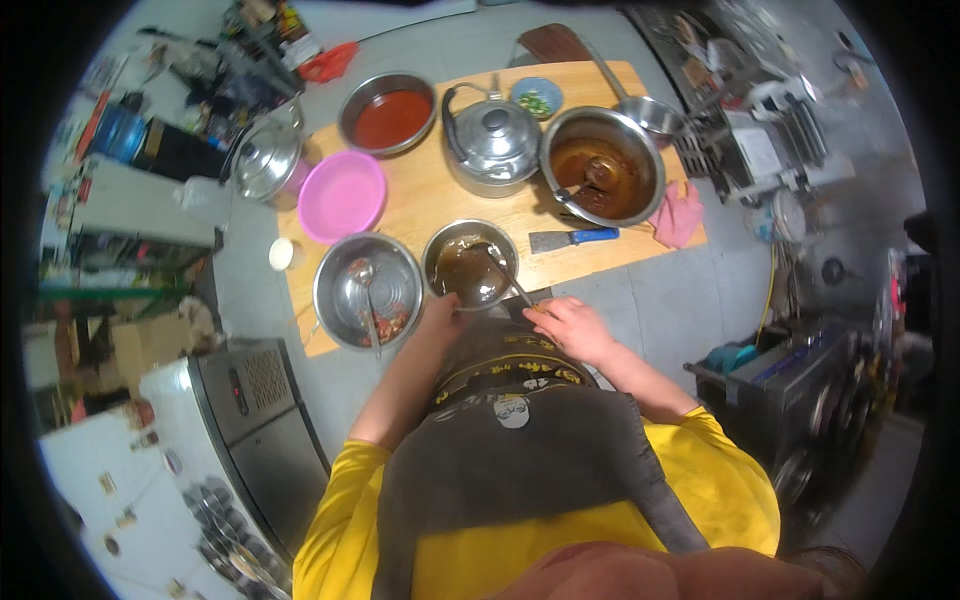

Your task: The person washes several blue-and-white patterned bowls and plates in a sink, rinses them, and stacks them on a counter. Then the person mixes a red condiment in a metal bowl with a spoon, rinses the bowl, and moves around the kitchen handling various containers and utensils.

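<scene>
Before me at the near edge of a wooden table [420, 196] is a small steel bowl [429, 264] of glossy brown liquid [469, 274]. My left hand [444, 315] grips its near-left rim, with the fingers partly hidden. My right hand [574, 326] is closed around the handle of a long utensil [511, 279]. The utensil slants down into the liquid, so its head cannot be made out. Just left of this bowl stands a wider steel basin [324, 289] holding a ladle [369, 304] and reddish chopped bits [391, 324].
Behind are a pink basin [343, 196], a pan of red liquid [394, 120], a steel kettle [495, 135] and a dish of chopped greens [535, 101]. To the right lie a deep sauce pot [651, 161], a blue-handled scraper [574, 238], a pink cloth [679, 216] and a long-handled saucepan [652, 116].
</scene>
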`<state>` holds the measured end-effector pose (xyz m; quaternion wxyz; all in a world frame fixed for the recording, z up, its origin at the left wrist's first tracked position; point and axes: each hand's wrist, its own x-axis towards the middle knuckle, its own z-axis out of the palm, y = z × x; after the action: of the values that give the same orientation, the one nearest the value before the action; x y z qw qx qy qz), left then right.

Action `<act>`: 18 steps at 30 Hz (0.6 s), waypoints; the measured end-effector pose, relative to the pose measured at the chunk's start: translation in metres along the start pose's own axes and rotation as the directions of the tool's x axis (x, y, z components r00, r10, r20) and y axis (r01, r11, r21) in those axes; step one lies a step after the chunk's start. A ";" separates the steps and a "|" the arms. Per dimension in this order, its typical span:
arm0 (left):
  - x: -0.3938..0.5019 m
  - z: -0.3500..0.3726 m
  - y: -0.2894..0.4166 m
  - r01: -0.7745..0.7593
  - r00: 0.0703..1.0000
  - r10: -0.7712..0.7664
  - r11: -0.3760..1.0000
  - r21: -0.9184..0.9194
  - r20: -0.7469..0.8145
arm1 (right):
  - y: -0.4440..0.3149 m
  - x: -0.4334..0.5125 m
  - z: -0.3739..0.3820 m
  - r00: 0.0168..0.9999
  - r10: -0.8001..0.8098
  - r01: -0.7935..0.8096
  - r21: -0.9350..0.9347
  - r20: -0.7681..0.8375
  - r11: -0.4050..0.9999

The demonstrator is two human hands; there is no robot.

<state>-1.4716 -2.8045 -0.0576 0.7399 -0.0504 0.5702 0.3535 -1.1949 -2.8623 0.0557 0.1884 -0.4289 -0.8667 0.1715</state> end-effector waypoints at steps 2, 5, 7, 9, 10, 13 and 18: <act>-0.020 0.003 0.002 0.026 0.998 -0.031 0.995 0.095 0.054 | -0.013 -0.004 0.000 0.994 0.048 -0.050 -0.019 -0.100 0.999; -0.038 0.008 -0.005 0.028 0.989 -0.061 0.970 0.241 0.132 | -0.036 -0.013 -0.001 0.960 0.227 -0.228 0.013 -0.166 0.974; -0.045 0.020 -0.012 0.079 0.983 -0.132 0.933 0.350 0.130 | -0.052 -0.020 -0.002 0.929 0.334 -0.313 0.141 -0.162 0.939; -0.060 0.038 -0.025 0.060 0.976 -0.137 0.917 0.395 0.169 | -0.061 -0.034 -0.010 0.914 0.368 -0.330 0.217 -0.173 0.919; -0.068 0.050 -0.031 0.057 0.963 -0.161 0.906 0.420 0.216 | -0.063 -0.042 -0.016 0.913 0.358 -0.312 0.232 -0.194 0.922; -0.088 0.095 -0.043 0.046 0.934 -0.233 0.828 0.559 0.270 | -0.067 -0.078 -0.040 0.851 0.459 -0.346 0.384 -0.256 0.856; -0.115 0.181 -0.092 -0.085 0.837 -0.343 0.689 0.720 0.427 | -0.046 -0.154 -0.085 0.606 0.666 -0.397 0.561 -0.434 0.726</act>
<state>-1.2830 -2.8401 0.0755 0.8514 0.2980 0.4289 0.0484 -1.0997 -3.0022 0.1230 0.4808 -0.6540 -0.5279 0.2500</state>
